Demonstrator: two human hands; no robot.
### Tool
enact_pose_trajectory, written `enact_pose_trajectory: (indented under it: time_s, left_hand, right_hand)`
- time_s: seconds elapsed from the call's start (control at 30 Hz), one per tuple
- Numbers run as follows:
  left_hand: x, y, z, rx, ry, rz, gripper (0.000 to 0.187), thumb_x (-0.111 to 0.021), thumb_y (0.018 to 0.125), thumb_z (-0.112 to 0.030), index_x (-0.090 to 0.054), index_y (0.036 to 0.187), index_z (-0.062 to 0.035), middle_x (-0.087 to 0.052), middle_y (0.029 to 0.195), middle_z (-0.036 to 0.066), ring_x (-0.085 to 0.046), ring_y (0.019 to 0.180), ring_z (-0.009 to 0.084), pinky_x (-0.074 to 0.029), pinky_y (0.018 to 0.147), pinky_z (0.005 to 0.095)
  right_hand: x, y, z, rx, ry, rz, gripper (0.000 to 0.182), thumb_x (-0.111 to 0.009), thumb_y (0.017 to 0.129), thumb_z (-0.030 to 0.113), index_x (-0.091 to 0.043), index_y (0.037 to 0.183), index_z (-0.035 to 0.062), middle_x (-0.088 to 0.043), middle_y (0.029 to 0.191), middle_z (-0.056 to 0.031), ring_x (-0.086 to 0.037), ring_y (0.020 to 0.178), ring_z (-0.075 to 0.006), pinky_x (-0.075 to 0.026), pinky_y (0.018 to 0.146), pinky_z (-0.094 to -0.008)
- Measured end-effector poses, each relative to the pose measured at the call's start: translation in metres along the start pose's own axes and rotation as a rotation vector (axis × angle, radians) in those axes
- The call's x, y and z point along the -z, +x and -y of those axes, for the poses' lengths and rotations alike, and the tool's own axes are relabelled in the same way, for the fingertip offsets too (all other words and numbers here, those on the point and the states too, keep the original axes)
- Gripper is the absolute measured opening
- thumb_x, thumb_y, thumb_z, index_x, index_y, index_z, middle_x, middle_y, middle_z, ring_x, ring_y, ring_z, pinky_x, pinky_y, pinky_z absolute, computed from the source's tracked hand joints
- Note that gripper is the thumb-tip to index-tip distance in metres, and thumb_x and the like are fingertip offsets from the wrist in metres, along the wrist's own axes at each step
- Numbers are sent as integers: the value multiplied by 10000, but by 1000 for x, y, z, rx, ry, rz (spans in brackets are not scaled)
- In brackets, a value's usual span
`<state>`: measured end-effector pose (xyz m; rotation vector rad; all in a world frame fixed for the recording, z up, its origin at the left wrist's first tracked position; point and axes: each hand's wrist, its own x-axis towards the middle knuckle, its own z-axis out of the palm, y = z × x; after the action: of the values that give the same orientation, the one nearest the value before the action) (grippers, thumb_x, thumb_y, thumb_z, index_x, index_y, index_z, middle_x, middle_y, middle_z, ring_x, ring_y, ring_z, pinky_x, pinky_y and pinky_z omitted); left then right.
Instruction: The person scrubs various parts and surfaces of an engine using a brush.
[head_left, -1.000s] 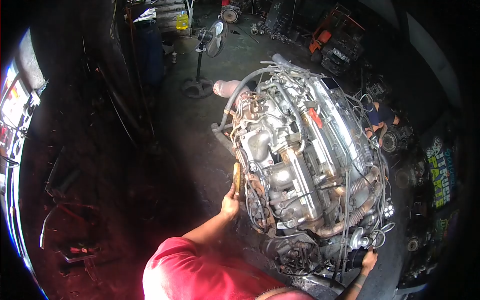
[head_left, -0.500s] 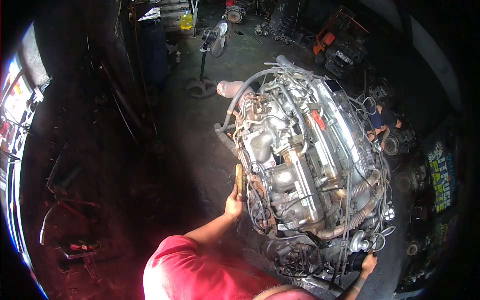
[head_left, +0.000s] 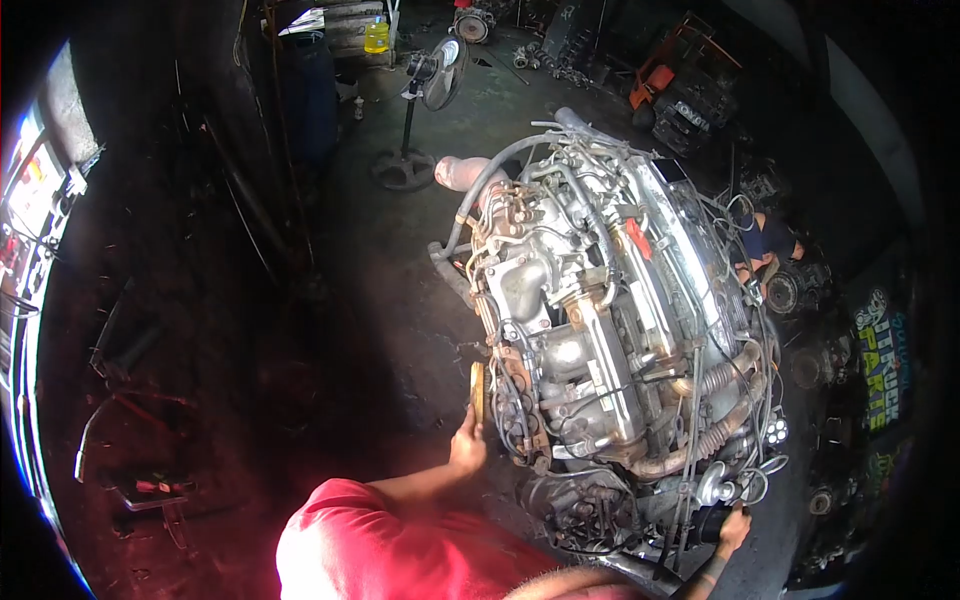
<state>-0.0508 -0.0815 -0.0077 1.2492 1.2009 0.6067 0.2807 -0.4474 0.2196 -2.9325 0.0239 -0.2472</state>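
My left hand (head_left: 467, 447) is closed around the lower end of a wooden-backed brush (head_left: 477, 395), held upright beside the left side of a large engine (head_left: 600, 370). At the engine's lower right, my right hand (head_left: 735, 527) is against a black rounded part (head_left: 709, 524), with its fingers bent; what they grip is hard to make out. Near that hand is a shiny round metal part (head_left: 716, 485). A red object (head_left: 637, 239) lies on top of the engine.
Behind the engine stands a fan (head_left: 408, 125) on a round base. Another person (head_left: 768, 240) is low at the engine's far right. An orange machine (head_left: 655, 85) is at the back, with engine parts (head_left: 797, 290) along the right. A yellow container (head_left: 376, 38) sits at the back left.
My left hand and the brush have moved down the frame, toward my body, along the engine's left side. My right hand has hardly moved.
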Motion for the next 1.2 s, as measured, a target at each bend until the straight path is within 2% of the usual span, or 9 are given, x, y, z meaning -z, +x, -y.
enact_pose_trajectory:
  time_s: [0.1,0.17,0.3,0.33,0.4,0.67,0.8,1.0,1.2]
  left_hand:
    - [-13,52,20,-266,-89,-84,444,-390,904,-119,-320,1339,-67,-482,1221,232,-502,1113,321,-399,910,312]
    - [-15,74,12,-61,-168,-59,428,-401,892,-104,-372,1318,-85,-530,1174,214,-547,1056,277,-416,876,314]
    - [-9,12,23,-61,-127,-43,435,-395,900,-98,-335,1330,-69,-515,1174,227,-546,1056,300,-432,881,317]
    - [3,-6,6,-104,-9,-47,432,-388,905,-110,-332,1332,-78,-517,1162,230,-529,1070,319,-431,883,337]
    - [0,12,3,-107,0,-30,441,-398,909,-169,-326,1339,-104,-524,1132,247,-546,1035,339,-435,853,359]
    - [9,-12,22,-290,59,-54,449,-390,909,-176,-314,1351,-149,-530,1102,267,-525,1056,359,-421,864,362]
    - [16,34,-32,72,-49,111,458,-424,912,-155,-310,1345,-57,-475,1251,204,-498,1110,193,-384,900,276]
    - [14,6,7,-21,-64,96,460,-412,916,-148,-299,1339,-8,-469,1274,171,-432,1170,167,-306,976,255]
    - [12,28,-27,141,-208,66,457,-425,917,-176,-317,1349,-70,-620,1001,100,-534,669,126,-466,653,261]
  right_hand:
    - [-11,7,-6,96,28,-90,426,-395,848,307,-538,1075,-24,-562,941,-281,-510,889,-448,-398,762,-479]
    - [-37,49,-79,983,-173,-271,315,-423,799,158,-547,1060,33,-561,746,-206,-516,661,-394,-401,568,-465]
    - [-26,56,-78,838,-160,-82,394,-407,804,260,-534,1113,50,-577,890,-269,-525,888,-454,-407,731,-507]
    - [-18,44,-53,338,-108,49,460,-413,821,363,-559,1088,18,-563,1029,-270,-503,1001,-430,-388,843,-459]
    - [-5,24,-18,66,-60,76,523,-408,818,409,-567,1083,-12,-557,1102,-235,-495,1070,-386,-364,903,-418]
    - [-3,20,-7,-6,-31,31,517,-423,797,393,-581,1050,-29,-574,1071,-240,-520,1033,-376,-379,879,-407]
    - [-14,31,-27,168,6,-101,568,-413,813,470,-562,937,-64,-548,876,-333,-576,816,-347,-386,749,-467]
    - [-8,30,-26,323,-51,-31,513,-388,836,424,-570,954,-41,-546,866,-302,-552,800,-349,-392,753,-453]
    - [-5,30,-23,87,-30,41,559,-402,825,451,-580,1049,-29,-584,1041,-248,-537,991,-363,-382,859,-399]
